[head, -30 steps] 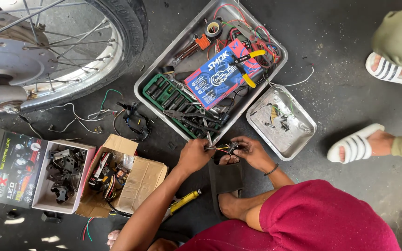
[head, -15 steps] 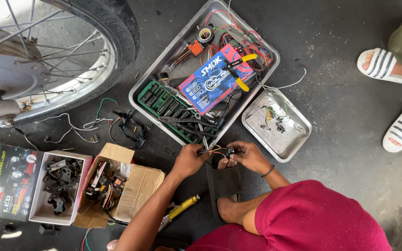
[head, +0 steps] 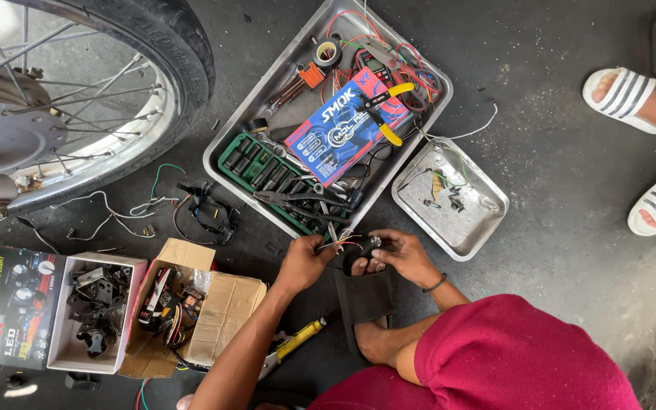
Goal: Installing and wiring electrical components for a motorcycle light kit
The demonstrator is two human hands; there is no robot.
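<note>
Item: bundle of thin wires (head: 341, 242), lower centre of the frame, just below the near edge of the large metal tray (head: 231, 130).

Left hand (head: 303, 263): closed in a pinch on the wires' left end. Right hand (head: 404, 255): fingers curled around a small dark part at the wires' right end; what that part is cannot be told.

Change over the last second: both hands remain at the same spot on the same wires, grip alike; only the view has drifted, the sandalled feet (head: 651, 144) now further toward the right edge. The work on the wires reads as continuing, not finished.

Surroundings:
- Large metal tray, upper centre: green socket set (head: 263, 168), blue box (head: 347, 125), yellow-handled pliers (head: 383, 112), tape roll, loose wiring.
- Small metal tray (head: 480, 224), right of centre: a few small bits.
- Spoked wheel (head: 62, 99), upper left.
- Cardboard boxes (head: 214, 304) of parts, lower left.
- Yellow-handled tool (head: 298, 343) on the floor, bottom centre.
</note>
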